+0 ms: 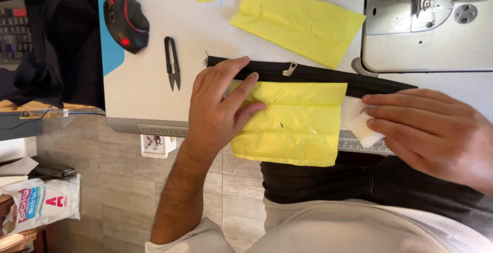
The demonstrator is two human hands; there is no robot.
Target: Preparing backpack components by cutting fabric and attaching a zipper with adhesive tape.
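Yellow fabric piece [290, 124] lies at the near edge of the white table [149, 78], its top edge touching a black zipper [308, 73]. In the head view, the left hand [218, 112] presses flat on it, fingers spread. The right hand [431, 130] pinches a white cloth [359, 122] beside it. Black thread snips [172, 63] lie near a black computer mouse [126, 19].
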